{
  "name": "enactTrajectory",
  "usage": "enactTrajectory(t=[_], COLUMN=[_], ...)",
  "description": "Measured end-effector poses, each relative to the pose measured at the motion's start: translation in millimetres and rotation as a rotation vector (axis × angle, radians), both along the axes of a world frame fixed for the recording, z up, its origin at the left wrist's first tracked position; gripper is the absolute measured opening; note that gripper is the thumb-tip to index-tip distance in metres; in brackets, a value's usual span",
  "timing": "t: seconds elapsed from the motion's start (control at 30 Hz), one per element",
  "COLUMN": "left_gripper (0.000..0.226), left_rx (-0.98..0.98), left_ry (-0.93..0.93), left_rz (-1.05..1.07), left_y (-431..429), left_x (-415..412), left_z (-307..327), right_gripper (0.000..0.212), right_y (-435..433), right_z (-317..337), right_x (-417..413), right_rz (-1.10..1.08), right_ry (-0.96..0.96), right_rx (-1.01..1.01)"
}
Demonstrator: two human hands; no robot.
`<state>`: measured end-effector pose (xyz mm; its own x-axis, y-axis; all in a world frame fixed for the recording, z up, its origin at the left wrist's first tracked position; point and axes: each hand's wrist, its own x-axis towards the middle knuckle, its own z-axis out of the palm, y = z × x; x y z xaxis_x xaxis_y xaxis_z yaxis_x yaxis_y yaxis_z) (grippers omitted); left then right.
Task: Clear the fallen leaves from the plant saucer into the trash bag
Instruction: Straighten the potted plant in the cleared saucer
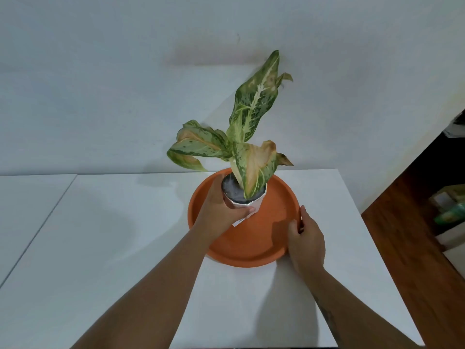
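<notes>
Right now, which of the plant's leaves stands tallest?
The long speckled green leaf pointing up and right toward the wall. The others sit lower: one droops left, and a browned one hangs over the pot.

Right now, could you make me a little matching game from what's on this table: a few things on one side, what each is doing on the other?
Things:
1. left hand
2. right hand
3. plant pot
4. saucer

States:
A. lies on the white table
B. grips the saucer's rim
C. stands in the saucer
D. wraps around the pot

Pairs: 1-D, 2-B, 3-C, 4-A
</notes>
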<state>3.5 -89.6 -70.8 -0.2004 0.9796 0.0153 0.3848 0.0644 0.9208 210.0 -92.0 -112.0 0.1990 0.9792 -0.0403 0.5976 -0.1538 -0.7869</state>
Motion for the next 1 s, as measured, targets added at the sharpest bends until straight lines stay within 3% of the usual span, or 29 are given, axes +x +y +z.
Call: enactTrajectory(t=[0.4,0.6,0.77,1.0], left_gripper=[0.09,0.067,0.074,0.097], left_rx=[-0.006,0.056,-0.064,-0.114], left_ry=[0.034,0.617,0.556,0.626], left_rz=[0.007,0.209,0.2,0.215], left_y=[-8.9,-49.6,-81.0,-93.7], left_x=[-6.9,-20.0,-23.7,-17.0], left_z=[-9.5,-18.1,-40.4,-47.2], right_gripper=[0.053,0.054,0.053,0.048], right_y=[-5.8,-10.7,-8.5,-10.2], right_z=[-0.7,-1.5,-2.6,-4.6], right_x=[3.0,6.4,4.8,9.1], right_rz=[0.033,0.056,0.071,0.068], right_ry=[0.017,0.047,0.024,0.023], right_rx=[0.045,0.066,0.051,0.1])
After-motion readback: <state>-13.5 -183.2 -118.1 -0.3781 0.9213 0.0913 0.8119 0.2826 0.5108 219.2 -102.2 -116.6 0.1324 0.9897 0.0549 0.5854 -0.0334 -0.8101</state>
